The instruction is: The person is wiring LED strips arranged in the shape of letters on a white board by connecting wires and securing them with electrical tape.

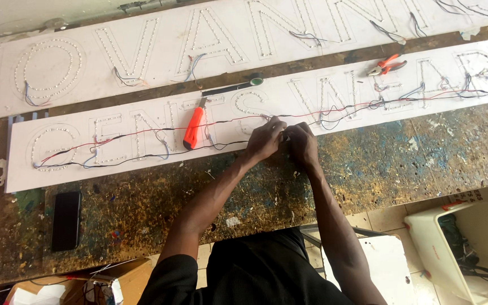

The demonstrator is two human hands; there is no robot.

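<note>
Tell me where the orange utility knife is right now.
In the head view, the orange utility knife lies on the nearer white sign board, left of the left hand, across the red and black wires.

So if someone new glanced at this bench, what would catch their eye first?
Probably the two long white sign boards studded with small bulbs in letter outlines, lying across the paint-stained wooden workbench. Next, the left hand and right hand meeting at the near board's front edge, pinching thin red and black wires. Bright spots follow: an orange utility knife on the near board left of the hands, and orange-handled pliers further right.
</note>
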